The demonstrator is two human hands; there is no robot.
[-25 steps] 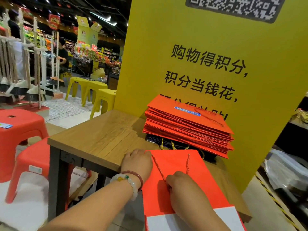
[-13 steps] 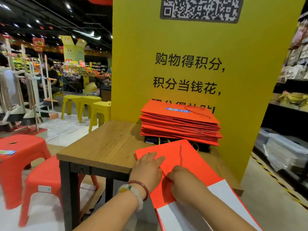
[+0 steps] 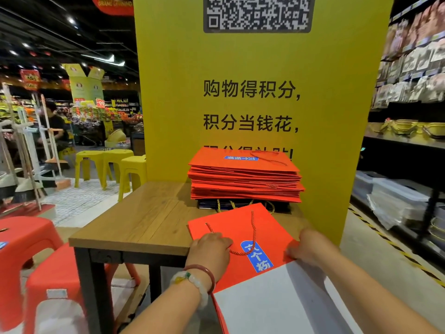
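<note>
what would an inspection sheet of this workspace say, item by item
surface: wooden table, dark metal legs, bare wood on its left part
job's things: red paper bag lies flat at the near edge and overhangs it, rope handle on top; stack of red bags behind it
clutter: dark bags with gold cords under the stack
grippers: left hand rests on the bag's left edge, grip unclear; right hand holds its right edge, thumb on top
cables: nothing seen
surroundings: yellow board with a QR code behind the table, red stools at left, yellow stools beyond, store shelves at right
</note>
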